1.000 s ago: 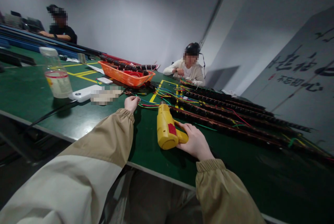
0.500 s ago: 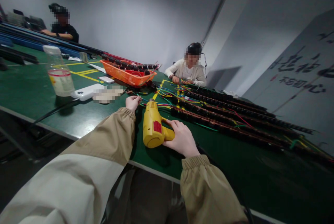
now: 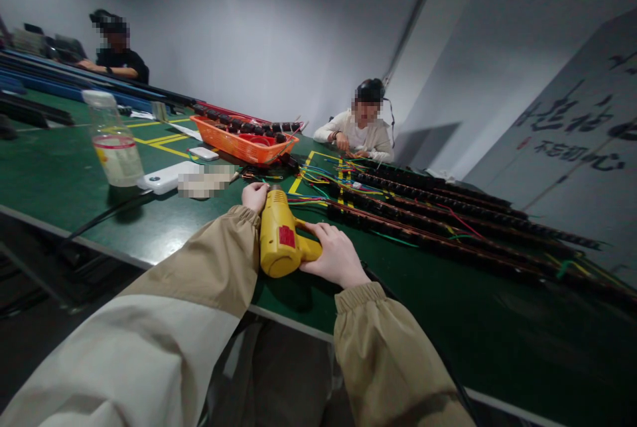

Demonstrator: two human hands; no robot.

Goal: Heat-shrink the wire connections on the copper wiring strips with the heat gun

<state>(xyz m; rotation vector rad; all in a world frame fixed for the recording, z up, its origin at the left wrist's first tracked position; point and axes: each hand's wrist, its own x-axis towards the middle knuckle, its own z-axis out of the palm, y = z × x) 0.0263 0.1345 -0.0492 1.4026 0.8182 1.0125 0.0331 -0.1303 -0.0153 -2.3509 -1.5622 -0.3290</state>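
My right hand (image 3: 336,254) is wrapped round the handle of a yellow heat gun (image 3: 281,235) with a red label on its body. The gun's nozzle points away from me, close beside my left hand (image 3: 255,197). My left fingers are pinched together on the ends of thin coloured wires (image 3: 306,199), partly hidden behind the nozzle. Those wires run rightward to a long black bundled strip (image 3: 413,229) on the green table (image 3: 199,228). Several similar strips lie alongside it.
An orange basket (image 3: 223,142) holds black-wrapped pieces. Left of my hands stand a bottle (image 3: 117,155), a white device (image 3: 166,177) with a black cable, and a small white item (image 3: 204,153). One person (image 3: 365,125) sits across the table, another (image 3: 119,56) far left.
My right hand has brought the heat gun leftward, so its nozzle is now next to my left fingers. My left hand has hardly moved. The person opposite has shifted a hand.
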